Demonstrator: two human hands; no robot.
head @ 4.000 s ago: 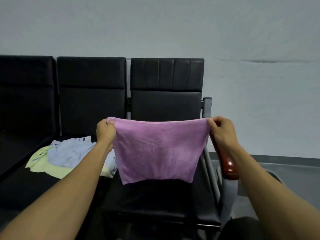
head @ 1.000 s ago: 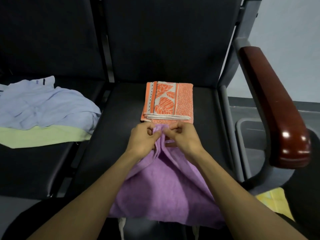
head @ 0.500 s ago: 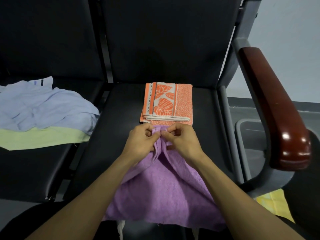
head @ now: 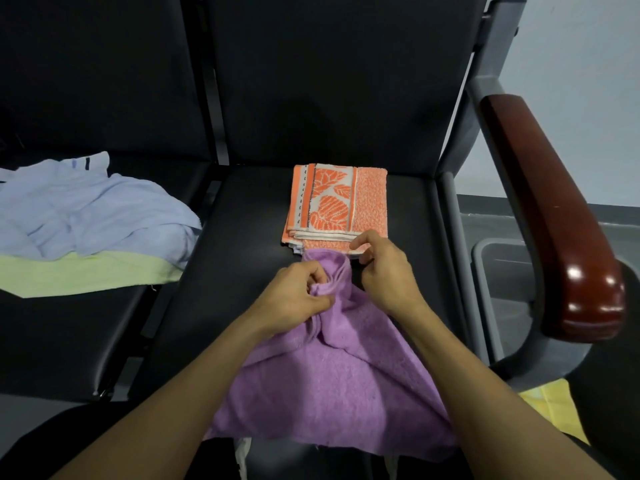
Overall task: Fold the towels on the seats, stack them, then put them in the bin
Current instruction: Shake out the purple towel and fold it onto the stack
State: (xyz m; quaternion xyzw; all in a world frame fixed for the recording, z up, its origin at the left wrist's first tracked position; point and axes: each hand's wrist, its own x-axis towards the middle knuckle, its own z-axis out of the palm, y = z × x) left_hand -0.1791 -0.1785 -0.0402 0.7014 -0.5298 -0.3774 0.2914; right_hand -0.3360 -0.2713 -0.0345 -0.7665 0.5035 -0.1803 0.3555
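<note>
From my feed I see the purple towel point(head: 332, 375) spread over the near part of the black seat point(head: 242, 220), its front edge hanging past the seat's lip. My left hand point(head: 294, 299) has its fingers curled tight around the bunched top corners of that towel. The right hand point(head: 384, 268) sits just beside the bunch with thumb and forefinger curved, over the near edge of the folded orange towel point(head: 337, 202) — whether it pinches purple cloth, orange cloth or nothing I cannot tell.

The orange towel lies flat further back on the same seat, its near edge touching the purple bunch, so the two hands work right up against it. On the next seat to the left a blue towel point(head: 90, 209) lies rumpled on top of a light green towel point(head: 83, 275), both unfolded and well apart from my hands.

To the right, the dark red armrest point(head: 554, 216) on its grey frame point(head: 450, 216) juts forward beside the seat. Behind and below it I can see the rim of a grey bin point(head: 498, 244), and a piece of yellow cloth point(head: 554, 410) lower down at the frame's foot.
</note>
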